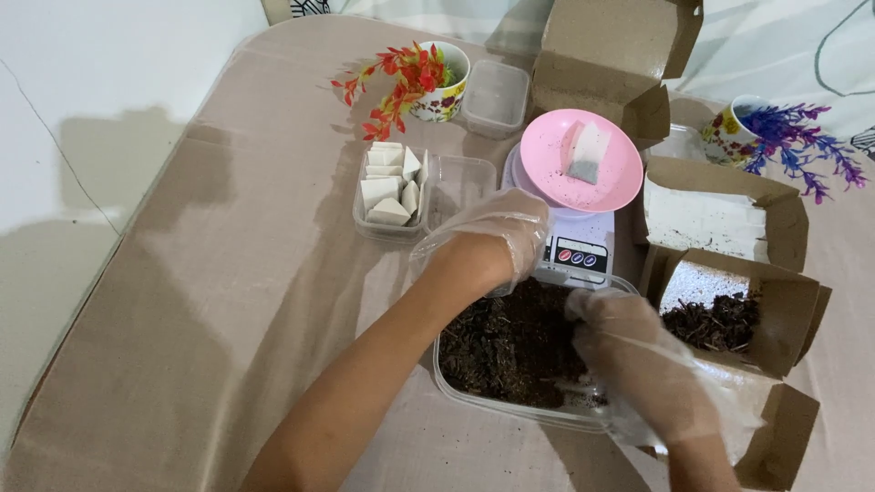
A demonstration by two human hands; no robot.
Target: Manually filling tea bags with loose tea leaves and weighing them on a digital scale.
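Desk: a desk (210,301) under a beige cloth is seen from above, with everything gathered toward its far right part.
Red sprig cup: a flowered white cup holding red and orange artificial leaves (428,80) is set at the far edge.
Sachet tub: a clear plastic tub of small white folded sachets (390,193) is placed below the cup; an empty clear tub (460,187) is just beside it, and another clear lidded tub (495,97) lies behind.
Left hand: the left hand (488,239), in a loose clear plastic glove, is held over the far rim of the tray, fingers curled downward; whether anything is pinched cannot be told.
Tray: a clear rectangular tray of dark brown dried plant matter (510,351) is placed nearest the person, between both hands.
Scale: a white kitchen scale (576,251) carries a pink round dish (592,159), in which one small white sachet (586,150) lies, partly filled.
Right hand: the right hand (638,360), gloved likewise, is lowered at the tray's right edge, fingers bent; their hold is hidden.
Boxes: brown cardboard boxes stand open at the right, one behind the scale (611,55), one white-lined (720,214), one with dark material (729,319).
Progress: judged from the filled tub, many sachets are finished; much loose material is left.
Purple sprig cup: a flowered cup with purple artificial sprigs (784,137) is at the far right.
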